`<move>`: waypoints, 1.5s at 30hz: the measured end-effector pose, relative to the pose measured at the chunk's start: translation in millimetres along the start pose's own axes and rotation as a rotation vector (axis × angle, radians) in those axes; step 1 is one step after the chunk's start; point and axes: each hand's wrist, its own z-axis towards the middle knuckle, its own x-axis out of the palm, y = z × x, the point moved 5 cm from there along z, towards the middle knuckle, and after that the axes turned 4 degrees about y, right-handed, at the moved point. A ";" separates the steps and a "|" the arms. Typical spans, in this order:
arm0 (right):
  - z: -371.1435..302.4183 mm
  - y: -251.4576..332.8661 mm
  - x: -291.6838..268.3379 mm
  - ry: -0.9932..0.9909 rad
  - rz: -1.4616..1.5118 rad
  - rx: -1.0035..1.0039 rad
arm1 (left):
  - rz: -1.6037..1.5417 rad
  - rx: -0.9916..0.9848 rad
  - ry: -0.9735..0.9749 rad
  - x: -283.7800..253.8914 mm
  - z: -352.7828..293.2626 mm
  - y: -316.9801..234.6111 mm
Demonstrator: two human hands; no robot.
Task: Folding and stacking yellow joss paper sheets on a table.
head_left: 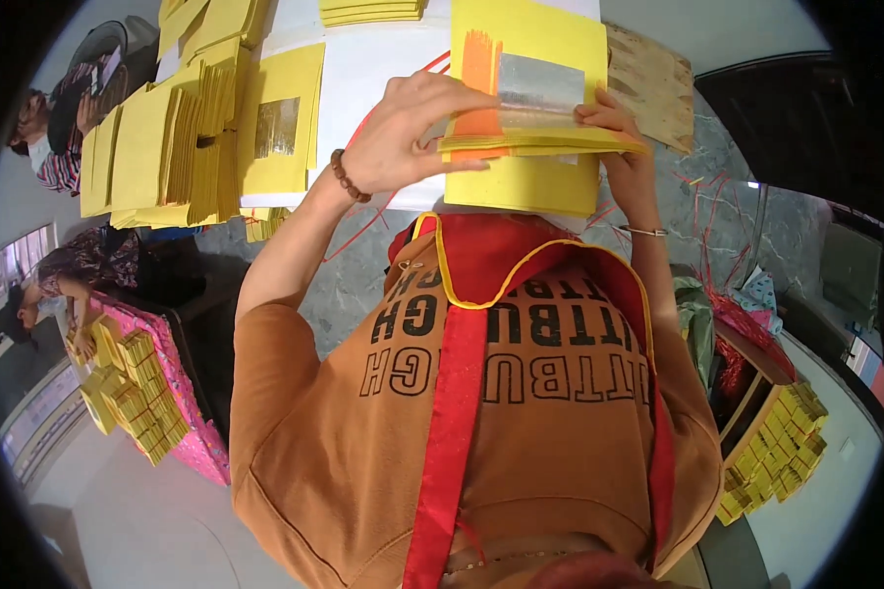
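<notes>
My left hand [403, 128] grips the left end of a folded sheaf of yellow joss paper [530, 145], thumb below and fingers above. At its other end my right hand [614, 128] is closed round the sheaf, fingers curled over the edge. The sheaf's layered edges face me. Behind it shows yellow paper with a silver foil patch [540, 79] and an orange stripe [478, 74]. More yellow paper [521, 187] lies under the sheaf at the front edge of the white table [363, 79]. A red cord runs beside my left wrist.
Stacks of yellow paper [147, 147] stand on the left, beside a foil-patched sheet [283, 88]. At right are a wooden board [653, 88], red strings [712, 231] and yellow bundles [781, 452]. One person [64, 275] works at a pink-covered table [201, 422]; another sits farther off.
</notes>
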 end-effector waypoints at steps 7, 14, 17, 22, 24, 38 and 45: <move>-0.1 1.6 0.4 -0.014 0.006 0.047 | -0.169 0.112 0.028 -7.1 6.0 -29.1; 0.2 3.8 1.4 0.000 0.000 0.033 | -0.296 0.090 0.051 -1.5 6.4 -25.0; 0.3 3.7 2.0 -0.004 -0.022 0.015 | -0.298 0.071 0.060 1.0 4.8 -24.6; -0.1 1.1 2.5 -0.005 -0.006 0.039 | -0.139 0.126 0.074 1.9 2.3 -35.6; 0.7 1.3 2.9 -0.006 -0.030 0.044 | -0.042 0.212 0.004 3.5 -0.2 -39.2; -2.7 0.4 3.7 -0.003 -0.033 0.044 | -0.525 -0.095 0.195 15.5 -4.5 -3.6; -3.5 17.9 4.2 0.139 0.136 0.115 | -0.211 -0.058 0.110 11.0 -2.7 -10.7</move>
